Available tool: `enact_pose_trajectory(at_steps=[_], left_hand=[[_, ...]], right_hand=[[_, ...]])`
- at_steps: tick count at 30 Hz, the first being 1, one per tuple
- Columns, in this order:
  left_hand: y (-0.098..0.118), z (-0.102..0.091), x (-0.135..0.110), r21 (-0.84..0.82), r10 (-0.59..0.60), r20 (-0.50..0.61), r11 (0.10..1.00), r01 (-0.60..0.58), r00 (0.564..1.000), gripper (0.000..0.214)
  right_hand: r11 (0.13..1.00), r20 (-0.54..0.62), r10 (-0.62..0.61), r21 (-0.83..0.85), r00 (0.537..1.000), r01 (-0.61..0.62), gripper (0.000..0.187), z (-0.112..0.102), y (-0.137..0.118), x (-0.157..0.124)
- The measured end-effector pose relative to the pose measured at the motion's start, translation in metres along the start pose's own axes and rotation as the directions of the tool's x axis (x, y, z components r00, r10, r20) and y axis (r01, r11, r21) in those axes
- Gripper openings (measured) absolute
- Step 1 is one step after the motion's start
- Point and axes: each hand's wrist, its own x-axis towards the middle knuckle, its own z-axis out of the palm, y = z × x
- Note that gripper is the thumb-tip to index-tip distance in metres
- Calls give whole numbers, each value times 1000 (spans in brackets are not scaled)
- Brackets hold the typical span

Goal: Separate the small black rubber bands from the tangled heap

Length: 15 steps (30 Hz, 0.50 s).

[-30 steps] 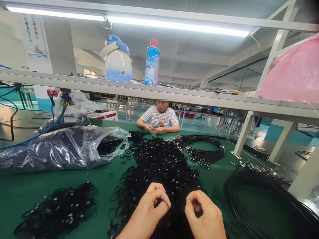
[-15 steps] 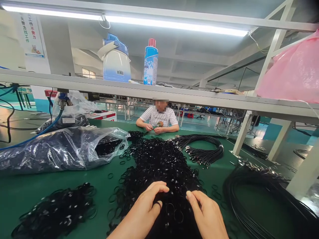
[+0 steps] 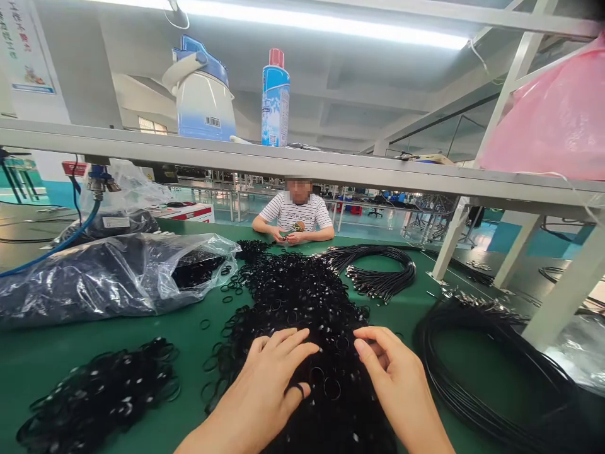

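Observation:
A large heap of small black rubber rings (image 3: 302, 296) lies on the green table (image 3: 189, 343) in front of me. My left hand (image 3: 269, 384) rests flat on the near part of the heap with its fingers stretched out; one black ring sits round the thumb. My right hand (image 3: 397, 384) lies beside it on the heap, fingers loosely bent and apart, fingertips touching the rings. Neither hand grips anything that I can see.
A smaller pile of rings (image 3: 99, 394) lies at the near left. A clear plastic bag of black parts (image 3: 108, 277) is at the left. Black cable bundles (image 3: 378, 271) and coils (image 3: 472, 353) lie right. A person in a striped shirt (image 3: 295, 217) works opposite. A shelf rail (image 3: 283, 164) carries a spray can (image 3: 275, 98).
A second ago both hands were pinching a ring above the heap. They have since come down, opened out and slid forward onto the rings. The camera tilted slightly down.

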Motion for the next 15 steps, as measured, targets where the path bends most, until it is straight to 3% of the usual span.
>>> enact_pose_trajectory(at_steps=[6,10,13,15], left_hand=[[8,-6,6,-246,4,-66,969,-20,998,33],[13,-10,5,-249,-55,14,967,56,998,29],[14,-11,3,-217,-46,89,974,65,995,22],[12,-9,4,-196,-60,51,978,69,997,11]], right_hand=[[1000,5,-8,-26,1000,8,19,-18,3,5],[998,-18,-10,-65,1000,9,17,-35,-6,7],[987,175,-117,-88,978,134,17,-27,-22,-4],[941,382,-258,-107,887,320,23,-9,-29,-20]])
